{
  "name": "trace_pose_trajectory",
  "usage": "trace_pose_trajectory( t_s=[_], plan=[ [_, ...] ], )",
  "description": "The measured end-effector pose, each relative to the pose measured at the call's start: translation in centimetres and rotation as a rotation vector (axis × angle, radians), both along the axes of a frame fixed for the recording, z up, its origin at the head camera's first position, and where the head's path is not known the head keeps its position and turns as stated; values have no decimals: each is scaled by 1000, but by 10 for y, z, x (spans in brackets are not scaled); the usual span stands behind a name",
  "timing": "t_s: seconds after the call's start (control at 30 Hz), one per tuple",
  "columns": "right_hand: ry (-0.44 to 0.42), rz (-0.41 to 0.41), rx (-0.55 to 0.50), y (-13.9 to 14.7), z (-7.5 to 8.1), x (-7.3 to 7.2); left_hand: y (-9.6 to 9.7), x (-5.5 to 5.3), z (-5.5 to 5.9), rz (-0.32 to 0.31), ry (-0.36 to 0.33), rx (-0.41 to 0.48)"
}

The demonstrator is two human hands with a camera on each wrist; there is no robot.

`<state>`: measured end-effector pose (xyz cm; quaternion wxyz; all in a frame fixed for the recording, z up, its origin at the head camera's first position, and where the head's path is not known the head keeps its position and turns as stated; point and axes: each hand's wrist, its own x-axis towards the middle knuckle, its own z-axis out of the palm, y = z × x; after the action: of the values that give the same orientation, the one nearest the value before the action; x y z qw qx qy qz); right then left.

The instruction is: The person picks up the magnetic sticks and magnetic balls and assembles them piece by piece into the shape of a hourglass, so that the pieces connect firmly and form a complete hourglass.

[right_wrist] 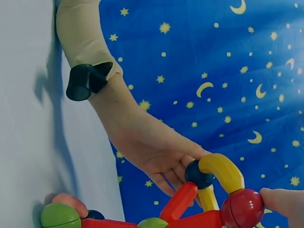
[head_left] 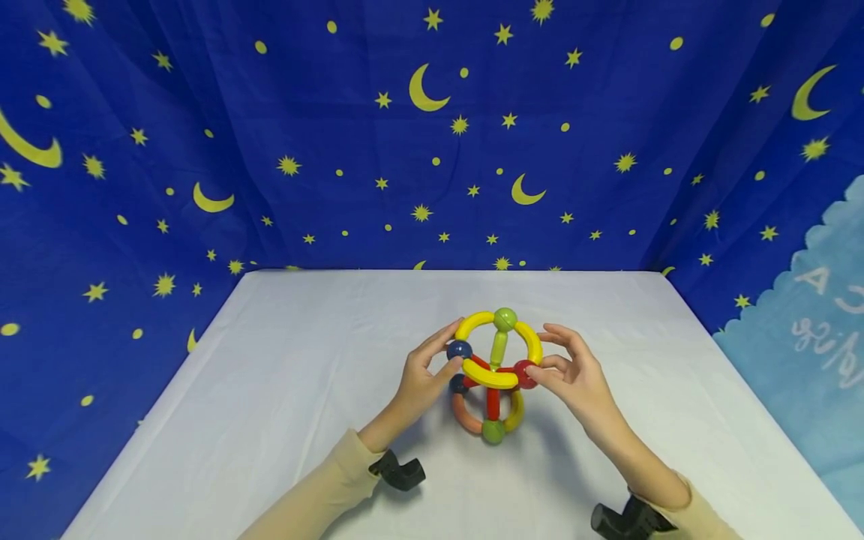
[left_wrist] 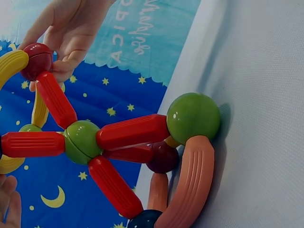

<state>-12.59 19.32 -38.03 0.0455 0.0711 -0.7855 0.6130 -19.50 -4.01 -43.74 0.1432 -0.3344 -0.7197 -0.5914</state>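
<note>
A toy structure of magnetic rods and balls stands on the white table. Its upper ring joins curved yellow rods (head_left: 489, 375) with a green ball (head_left: 505, 319), a blue ball (head_left: 460, 350) and a red ball (head_left: 526, 373). My left hand (head_left: 420, 381) holds the blue ball between thumb and fingers. On the other side, my right hand (head_left: 579, 381) pinches the red ball. Straight red rods (left_wrist: 57, 100) meet at a central green ball (left_wrist: 81, 141). The lower ring has an orange curved rod (left_wrist: 190, 185) and another green ball (left_wrist: 194, 118) touching the table.
The white-covered table (head_left: 324, 330) spreads around the structure. A blue curtain (head_left: 351, 135) with yellow stars and moons hangs behind and at the sides. Light-blue lettered cloth (head_left: 810, 337) hangs at the right. Black wrist mounts (head_left: 400, 471) sit on both forearms.
</note>
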Motion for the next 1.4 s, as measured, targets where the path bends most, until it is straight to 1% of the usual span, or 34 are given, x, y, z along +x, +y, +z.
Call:
trace_pose_trajectory(
  t_s=[0.1, 0.3, 0.53, 0.67, 0.8, 0.9, 0.97, 1.07, 1.17, 1.3, 1.4],
  plan=[
    [-4, 9, -7, 2, 0, -1, 0, -1, -1, -3, -5, 0],
    [21, 18, -10, 3, -1, -1, 0, -3, -4, -13, 26, 13],
    [57, 6, 2, 1, -1, 1, 1, -4, -5, 32, 55, 21],
    [68, 9, 1, -1, 0, 1, 1, -4, -3, 24, 51, 18],
    [54, 30, 10, 4, -1, -3, -1, -4, -2, 7, 49, 11],
    [41, 41, 15, 9, -4, -7, -1, -4, -1, 6, 43, 6],
    [48, 45, 5, 10, -6, -10, -1, -3, 0, 17, 42, 9],
    [81, 49, -11, 10, -10, -15, -1, -4, 1, 37, 33, 5],
    [144, 52, 2, 10, -14, -20, -1, -5, 2, 66, 9, -12],
    [246, 41, 71, 9, -19, -22, 0, -5, 4, 101, -33, -40],
    [288, 19, 125, 7, -20, -21, 1, -5, 6, 127, -82, -44]
  ],
)
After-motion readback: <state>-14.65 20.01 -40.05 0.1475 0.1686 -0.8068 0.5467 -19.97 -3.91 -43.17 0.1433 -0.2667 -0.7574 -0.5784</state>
